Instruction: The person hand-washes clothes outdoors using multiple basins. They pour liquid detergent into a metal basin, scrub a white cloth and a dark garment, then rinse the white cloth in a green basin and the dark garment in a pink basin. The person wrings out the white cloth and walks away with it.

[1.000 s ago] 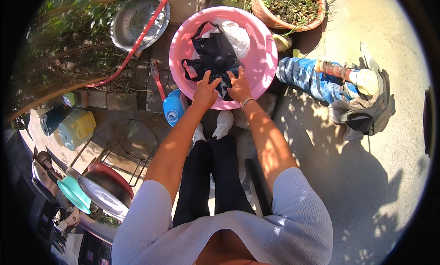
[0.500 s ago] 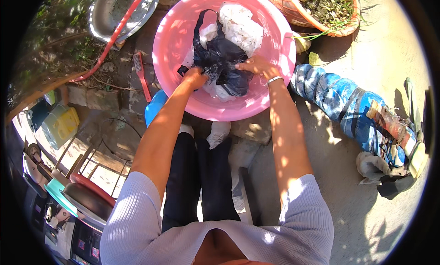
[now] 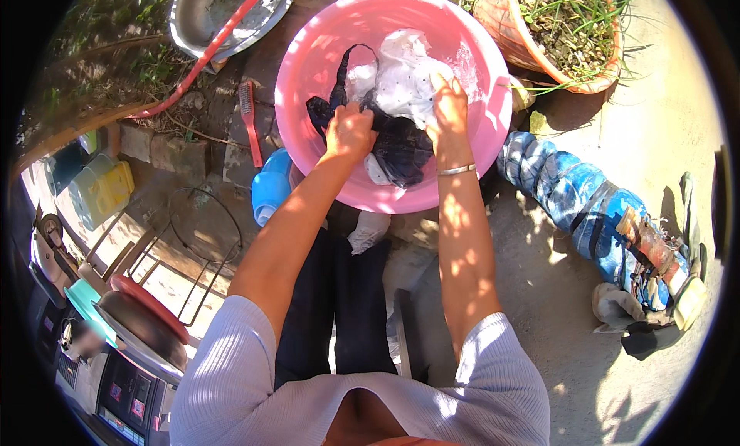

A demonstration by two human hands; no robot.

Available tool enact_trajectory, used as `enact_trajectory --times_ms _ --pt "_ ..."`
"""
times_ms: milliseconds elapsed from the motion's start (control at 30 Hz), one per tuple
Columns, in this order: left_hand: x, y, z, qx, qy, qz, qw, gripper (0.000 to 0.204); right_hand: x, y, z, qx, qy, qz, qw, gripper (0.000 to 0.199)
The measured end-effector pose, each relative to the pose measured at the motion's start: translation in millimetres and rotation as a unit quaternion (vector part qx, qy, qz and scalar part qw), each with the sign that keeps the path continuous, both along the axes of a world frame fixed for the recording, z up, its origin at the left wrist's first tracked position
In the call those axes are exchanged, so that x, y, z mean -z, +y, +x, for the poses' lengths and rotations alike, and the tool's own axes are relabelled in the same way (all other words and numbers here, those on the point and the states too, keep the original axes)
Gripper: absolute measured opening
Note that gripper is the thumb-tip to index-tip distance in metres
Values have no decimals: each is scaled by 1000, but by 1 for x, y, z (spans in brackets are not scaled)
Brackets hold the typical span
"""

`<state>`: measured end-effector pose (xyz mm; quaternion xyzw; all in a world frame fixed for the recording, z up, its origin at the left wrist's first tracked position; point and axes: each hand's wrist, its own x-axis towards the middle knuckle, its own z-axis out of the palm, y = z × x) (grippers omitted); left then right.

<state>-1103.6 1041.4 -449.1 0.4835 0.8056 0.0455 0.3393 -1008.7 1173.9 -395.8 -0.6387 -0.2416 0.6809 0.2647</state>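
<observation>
A pink basin (image 3: pixel 497 99) in front of me holds water and wet cloth. Black cloth (image 3: pixel 405 149) lies in its near half, with a thin strap looping up at the left. My left hand (image 3: pixel 351 131) is closed on this black cloth, fingers curled with knuckles up. Beyond and to the right is a bunched white cloth with dark dots (image 3: pixel 402 74). At its right side my right hand (image 3: pixel 449 107) grips it, a bracelet at the wrist; the fingertips are partly hidden. A smaller white piece shows under the black cloth's near edge.
Against the basin's near left side lies a blue bottle (image 3: pixel 271 185). A red brush (image 3: pixel 249 122) and a red hose (image 3: pixel 202 60) are farther left, near a metal basin (image 3: pixel 179 22). An orange planter (image 3: pixel 532 45) stands back right, with a blue wrapped bundle (image 3: pixel 566 188) nearer.
My right hand has gone from the black cloth up to the white cloth. My left hand has shifted inward along the black cloth. The view has moved slightly, revealing more of the blue bottle.
</observation>
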Motion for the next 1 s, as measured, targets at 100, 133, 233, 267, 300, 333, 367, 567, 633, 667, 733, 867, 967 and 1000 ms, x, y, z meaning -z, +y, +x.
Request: enact_trajectory --times_ms 100,133,233,267,300,333,367,567,633,667,733,867,967,1000 --pt "-3 -28 5 -20 -46 18 999 22 -59 -11 14 -94 148 62 983 39" --pt "17 -39 2 -37 -39 108 993 22 -86 -17 12 -104 162 55 980 42" --pt "-2 -7 -8 -263 -147 246 921 23 -145 -38 14 -119 272 117 948 41" --pt "-3 7 -7 -379 -225 210 873 24 -162 -46 13 -119 272 135 945 45" --pt "8 22 -7 -440 -456 166 755 26 -171 -49 12 -135 289 172 932 46" --pt "15 25 -3 -468 -578 132 655 30 -177 -51 12 -151 307 207 917 48" --pt "11 35 -1 -496 -672 78 544 35 -180 -50 12 -172 260 241 919 48" --pt "-6 42 -23 -538 -576 91 608 40 -63 -11 31 -288 -22 286 914 25" --pt "16 37 -26 -576 -537 152 597 42 -28 0 34 -384 -156 318 853 28" --pt "31 31 -24 -573 -489 170 636 42 -16 2 33 -438 -223 302 817 30" --pt "51 27 -23 -551 -391 205 708 44 19 -5 28 -489 -386 366 691 56" --pt "68 10 -9 -412 -64 255 873 48 62 -13 -11 -591 -493 287 570 68" --pt "69 14 -1 -451 -351 178 801 51 172 4 10 -494 -470 337 649 68" --pt "62 13 4 -483 -448 149 737 51 171 6 4 -475 -445 278 707 61"
